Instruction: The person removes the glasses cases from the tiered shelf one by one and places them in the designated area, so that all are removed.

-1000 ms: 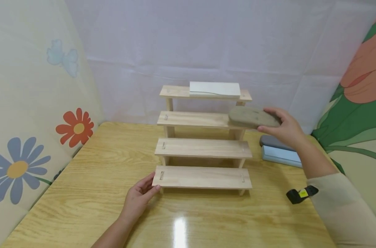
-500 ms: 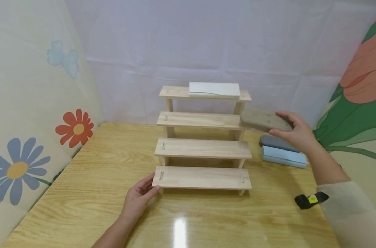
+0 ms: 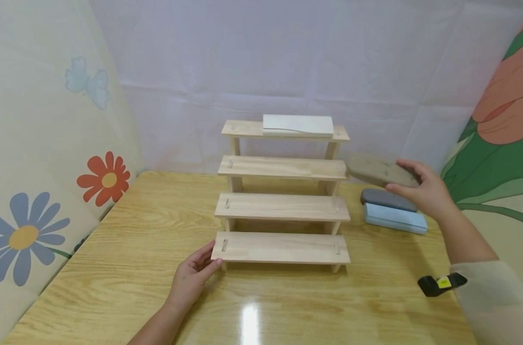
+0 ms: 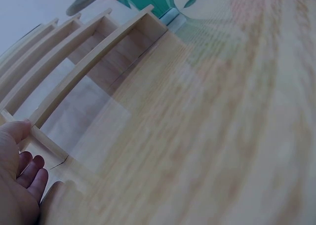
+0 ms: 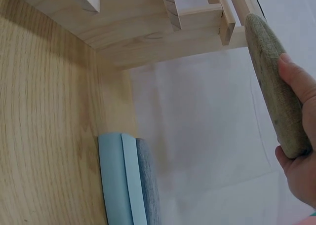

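1. R hand (image 3: 425, 191): fingers curled over the top and thumb under, clamped on a flat oval grey-brown case (image 3: 382, 171). Case is in the air, roughly level, sticking out left of the fingertips.
2. Case's free end is just right of the stepped wooden rack (image 3: 283, 207), about level w/ its 2nd shelf from the top, not touching it. In the R wrist view the case (image 5: 275, 87) runs from the fingers (image 5: 298, 82) toward the rack's side.
3. Below the R fingers, on the table (image 3: 115, 268): a dark grey case (image 3: 386, 199) lying on or against a light blue box (image 3: 395, 218); can't tell which. Both are apart from the held case.
4. L hand (image 3: 194, 275): fingers fairly straight and close together, fingertips touching the left end of the rack's lowest shelf, thumb along its front edge. Holds nothing. L wrist view shows fingers (image 4: 29, 173) loosely bent beside the rack frame.
5. Far above the L fingertips, top shelf carries a white flat box (image 3: 298, 124).
6. Near the R sleeve, a black strap w/ yellow tag (image 3: 442, 283).
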`<state>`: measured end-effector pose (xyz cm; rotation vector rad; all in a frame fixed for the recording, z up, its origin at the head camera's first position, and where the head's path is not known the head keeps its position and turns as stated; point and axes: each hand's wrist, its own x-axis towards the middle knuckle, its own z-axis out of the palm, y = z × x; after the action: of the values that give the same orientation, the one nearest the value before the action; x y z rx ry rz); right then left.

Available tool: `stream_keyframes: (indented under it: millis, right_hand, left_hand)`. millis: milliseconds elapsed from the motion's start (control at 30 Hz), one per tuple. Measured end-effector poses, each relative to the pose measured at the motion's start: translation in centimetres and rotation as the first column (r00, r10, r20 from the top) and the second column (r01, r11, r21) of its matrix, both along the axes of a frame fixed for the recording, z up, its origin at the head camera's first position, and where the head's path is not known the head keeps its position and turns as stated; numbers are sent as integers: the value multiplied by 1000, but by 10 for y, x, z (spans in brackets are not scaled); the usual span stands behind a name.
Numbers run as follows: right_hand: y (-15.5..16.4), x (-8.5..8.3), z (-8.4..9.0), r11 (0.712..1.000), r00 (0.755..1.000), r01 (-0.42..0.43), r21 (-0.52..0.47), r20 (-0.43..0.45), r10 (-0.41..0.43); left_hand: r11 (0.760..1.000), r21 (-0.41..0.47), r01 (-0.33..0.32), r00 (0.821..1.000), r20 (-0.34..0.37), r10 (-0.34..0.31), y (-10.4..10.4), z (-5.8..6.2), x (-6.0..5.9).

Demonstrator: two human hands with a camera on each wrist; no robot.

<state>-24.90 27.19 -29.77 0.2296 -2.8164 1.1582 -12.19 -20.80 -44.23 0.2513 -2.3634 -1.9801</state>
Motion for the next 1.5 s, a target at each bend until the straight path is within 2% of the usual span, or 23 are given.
stream_keyframes:
  millis: [433, 700, 1233, 1500]
  right_hand:
    - [23, 10, -16, 999, 999, 38, 10, 8, -38]
    - [34, 15, -28, 999, 997, 46, 22, 67, -48]
    - [44, 28, -58, 997, 992, 65, 38, 107, -69]
    - [47, 34, -76, 999, 996, 51, 13, 68, -51]
  left_hand:
    - [1000, -22, -1, 1000, -16, 0, 1, 1, 1]
    - [1000, -27, -2, 1000, -6, 2, 0, 2, 1]
    - [1000, -17, 3, 1000, -5, -3, 0, 2, 0]
    - [1000, 15, 10, 1000, -21, -10, 1, 0, 1]
